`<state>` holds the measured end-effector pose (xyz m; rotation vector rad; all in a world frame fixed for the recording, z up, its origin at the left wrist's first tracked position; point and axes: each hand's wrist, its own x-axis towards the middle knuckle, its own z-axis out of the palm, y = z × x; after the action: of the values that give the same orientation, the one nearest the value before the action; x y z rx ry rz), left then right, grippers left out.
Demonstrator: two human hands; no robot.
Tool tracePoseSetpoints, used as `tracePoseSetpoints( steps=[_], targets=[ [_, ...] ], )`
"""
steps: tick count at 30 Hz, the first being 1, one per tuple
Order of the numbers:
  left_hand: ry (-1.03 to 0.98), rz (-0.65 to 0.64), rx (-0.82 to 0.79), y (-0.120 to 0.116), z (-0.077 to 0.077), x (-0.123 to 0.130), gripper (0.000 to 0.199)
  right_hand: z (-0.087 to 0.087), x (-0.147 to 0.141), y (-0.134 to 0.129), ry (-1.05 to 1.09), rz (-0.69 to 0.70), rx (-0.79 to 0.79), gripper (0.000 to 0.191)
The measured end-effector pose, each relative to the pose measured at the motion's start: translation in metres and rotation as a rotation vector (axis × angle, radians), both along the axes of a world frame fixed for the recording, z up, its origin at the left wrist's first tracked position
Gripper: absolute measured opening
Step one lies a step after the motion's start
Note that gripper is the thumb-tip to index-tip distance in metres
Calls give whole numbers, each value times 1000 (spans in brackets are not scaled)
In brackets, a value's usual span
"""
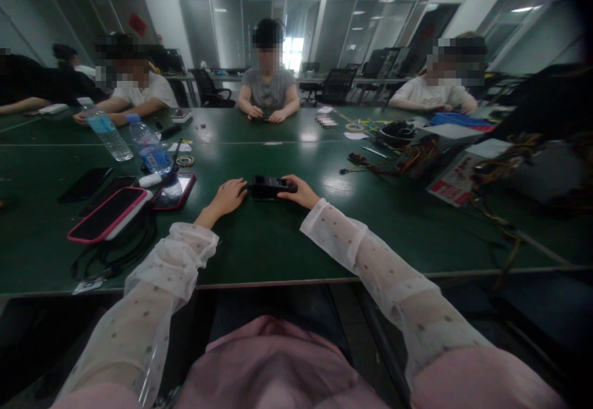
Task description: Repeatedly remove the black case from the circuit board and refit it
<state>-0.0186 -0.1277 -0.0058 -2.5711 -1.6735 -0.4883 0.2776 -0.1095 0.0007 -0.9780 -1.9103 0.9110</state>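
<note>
A black box-shaped device [265,189] with a recessed top lies on the green table [273,248] in front of me; its exact kind cannot be made out. Around its right end curls my right hand [301,192], thumb on the near side and fingers over the top. My left hand [230,195] rests palm down at the left end, fingers stretched out, their tips at or against the device. Whether the left fingertips press on it is too small to tell.
Left of me are phones [109,214], a red-edged phone [175,191], black cables [125,248], a water bottle [105,128] and a blue-capped bottle [151,146]. Power supply units [456,174] with wire bundles [421,156] stand right. Several people sit around the table, one person [269,91] opposite.
</note>
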Motion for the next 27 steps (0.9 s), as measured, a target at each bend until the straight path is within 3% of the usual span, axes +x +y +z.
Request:
tracePoseSetpoints(
  steps=[6, 10, 13, 17, 27],
  targets=[
    [-1, 12, -4, 2, -3, -1, 45, 6, 1, 0, 168, -56, -46, 66],
    [9, 4, -12, 1, 0, 0, 45, 4, 5, 7, 243, -298, 10, 64],
    [7, -1, -12, 0, 1, 0, 46, -1, 14, 15, 156, -512, 86, 67],
    [3, 7, -10, -1, 2, 1, 44, -8, 26, 23, 10, -666, 149, 62],
    [6, 6, -18, -3, 4, 2, 45, -8, 30, 19, -162, -835, 94, 54]
  ],
)
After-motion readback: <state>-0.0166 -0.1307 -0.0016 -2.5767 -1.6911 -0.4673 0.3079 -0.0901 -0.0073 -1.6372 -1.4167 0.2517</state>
